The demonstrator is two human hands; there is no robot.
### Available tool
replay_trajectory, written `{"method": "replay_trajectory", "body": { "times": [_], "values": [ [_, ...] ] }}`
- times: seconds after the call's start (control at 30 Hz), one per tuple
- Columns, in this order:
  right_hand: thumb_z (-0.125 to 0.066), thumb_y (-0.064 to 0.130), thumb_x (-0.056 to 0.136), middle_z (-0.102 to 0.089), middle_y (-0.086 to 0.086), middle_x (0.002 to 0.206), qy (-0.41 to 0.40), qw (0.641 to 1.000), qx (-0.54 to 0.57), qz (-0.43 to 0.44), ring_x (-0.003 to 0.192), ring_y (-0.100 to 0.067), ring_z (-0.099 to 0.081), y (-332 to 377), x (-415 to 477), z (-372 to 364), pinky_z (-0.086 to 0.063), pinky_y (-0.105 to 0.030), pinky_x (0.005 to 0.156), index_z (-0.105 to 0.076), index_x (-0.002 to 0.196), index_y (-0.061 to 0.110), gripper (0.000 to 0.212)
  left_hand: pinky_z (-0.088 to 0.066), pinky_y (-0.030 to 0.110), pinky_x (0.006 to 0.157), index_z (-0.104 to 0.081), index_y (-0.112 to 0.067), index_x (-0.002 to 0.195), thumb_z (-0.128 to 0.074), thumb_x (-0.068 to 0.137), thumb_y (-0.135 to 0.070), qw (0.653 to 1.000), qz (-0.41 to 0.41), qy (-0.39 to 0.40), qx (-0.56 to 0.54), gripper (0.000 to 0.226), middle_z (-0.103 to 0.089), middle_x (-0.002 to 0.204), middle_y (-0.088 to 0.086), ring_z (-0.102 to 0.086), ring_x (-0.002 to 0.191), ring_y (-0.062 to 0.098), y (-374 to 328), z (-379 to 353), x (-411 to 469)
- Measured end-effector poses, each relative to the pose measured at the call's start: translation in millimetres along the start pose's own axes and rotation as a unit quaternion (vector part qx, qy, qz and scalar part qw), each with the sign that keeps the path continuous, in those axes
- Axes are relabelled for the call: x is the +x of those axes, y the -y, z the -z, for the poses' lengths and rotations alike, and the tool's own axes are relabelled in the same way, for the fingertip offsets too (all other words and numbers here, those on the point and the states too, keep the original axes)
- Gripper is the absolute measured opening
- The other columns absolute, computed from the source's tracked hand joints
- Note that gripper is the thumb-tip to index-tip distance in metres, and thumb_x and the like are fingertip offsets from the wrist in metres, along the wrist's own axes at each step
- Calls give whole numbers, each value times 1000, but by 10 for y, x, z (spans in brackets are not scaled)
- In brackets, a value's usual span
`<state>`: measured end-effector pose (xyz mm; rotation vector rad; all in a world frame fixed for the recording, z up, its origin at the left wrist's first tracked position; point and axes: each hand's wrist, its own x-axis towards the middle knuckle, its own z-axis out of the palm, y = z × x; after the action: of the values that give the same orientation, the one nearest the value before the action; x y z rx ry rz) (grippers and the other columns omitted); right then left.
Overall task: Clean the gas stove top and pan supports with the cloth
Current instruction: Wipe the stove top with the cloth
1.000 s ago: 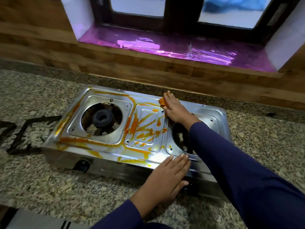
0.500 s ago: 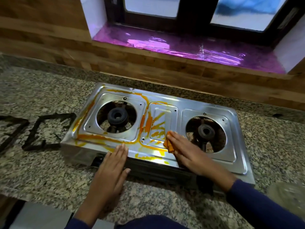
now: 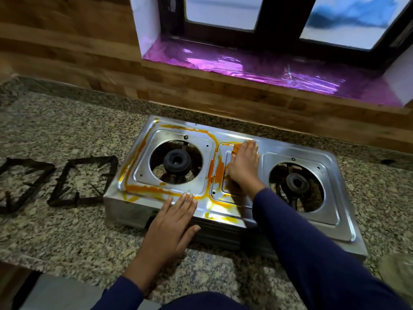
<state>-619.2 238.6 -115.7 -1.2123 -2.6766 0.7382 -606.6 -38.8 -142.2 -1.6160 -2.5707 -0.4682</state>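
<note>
2 black pan supports [image 3: 60, 182] are lying flat on the speckled granite counter [image 3: 55, 231], side by side and just left of the stove, their thin square frames looking rough and dull. Behind them, a wood-grain wall [image 3: 67, 52] is running along the back of the counter.

To their right, the gas stove [image 3: 343, 221] is sitting on the counter under the window, a low box of shiny pressed steel with 2 round openings. Thick orange smears [image 3: 143, 189] are ringing the left opening and streaking the raised middle panel. The left burner [image 3: 177, 161] is showing as a dark round ring inside its opening.

The left hand [image 3: 172, 222] is resting on the stove's front edge, fingers straight and together, gripping nothing. The right hand [image 3: 244, 166] is pressing down on the middle panel with fingers stretched forward, and a small orange-stained cloth [image 3: 235, 150] is peeking out from under it at the far end of the panel. Its dark blue sleeve [image 3: 312, 253] is crossing the stove's front and hiding part of it.

Farther right, the right burner [image 3: 296, 182] is sitting in a clean-looking plate. Above, crinkled purple foil [image 3: 245, 70] is covering the window sill. A blurred pale round thing [image 3: 397, 271] is sitting at the right edge.
</note>
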Motion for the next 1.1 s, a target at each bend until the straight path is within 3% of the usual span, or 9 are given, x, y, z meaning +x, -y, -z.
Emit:
{"method": "replay_trajectory", "body": {
  "times": [0.17,0.3,0.5,0.63,0.7,0.9,1.0,1.1],
  "values": [
    [-35,27,105,8,-10,166,80,988,-48,123,153,-25,10,173,604,107,4,-41,122,-5,158,11,62,-19,45,119,-41,-12,149,-27,104,-50,1000,2,2,-9,61,-36,156,4,-24,149,18,36,-38,-17],
    [-44,19,103,-4,-3,166,161,947,-45,275,153,-20,1,160,713,152,3,-39,124,-17,158,19,60,-19,44,120,-37,-12,151,-30,104,-51,1000,5,-4,-21,61,-33,158,4,-22,150,18,38,-66,-35],
    [-45,25,98,-16,5,165,269,868,-47,415,152,-11,-10,-73,251,268,-8,-36,124,-29,155,25,59,-19,44,121,-34,-11,152,-30,104,-51,1000,1,10,-20,63,-30,159,5,-20,150,17,50,-53,-45],
    [-42,26,104,-16,8,165,282,845,-44,452,152,-6,-8,-348,-238,345,0,-28,122,-28,155,25,53,-17,43,121,-35,-11,151,-28,104,-52,1000,1,19,-17,63,-32,158,5,-21,150,17,50,-18,-46],
    [-41,27,104,-16,10,165,275,856,-30,438,152,-6,-8,-478,-501,378,-1,-32,123,-28,155,26,53,-15,42,121,-34,-12,152,-26,104,-52,1000,1,24,-17,63,-30,159,5,-19,150,17,54,-5,-47],
    [-33,37,101,-10,10,164,174,938,26,300,152,-5,-4,-540,-1263,202,-9,-38,125,-23,156,25,57,-11,43,121,-21,-18,156,-17,105,-54,998,26,31,-58,63,-18,163,-2,-8,152,12,83,8,-106],
    [-25,37,100,-6,1,165,87,978,11,190,153,-14,-1,-238,-1508,-63,-2,-33,124,-16,158,18,62,-10,42,121,-19,-19,156,-16,104,-54,997,34,25,-64,63,-17,164,-3,-8,152,11,124,24,-124],
    [-28,30,104,0,-10,166,49,992,11,120,153,-24,3,96,-1536,-282,-2,-37,124,-10,157,10,59,-13,43,121,-23,-17,155,-16,104,-55,998,36,29,-52,64,-20,163,-1,-10,151,11,179,39,-128]
  ]
}}
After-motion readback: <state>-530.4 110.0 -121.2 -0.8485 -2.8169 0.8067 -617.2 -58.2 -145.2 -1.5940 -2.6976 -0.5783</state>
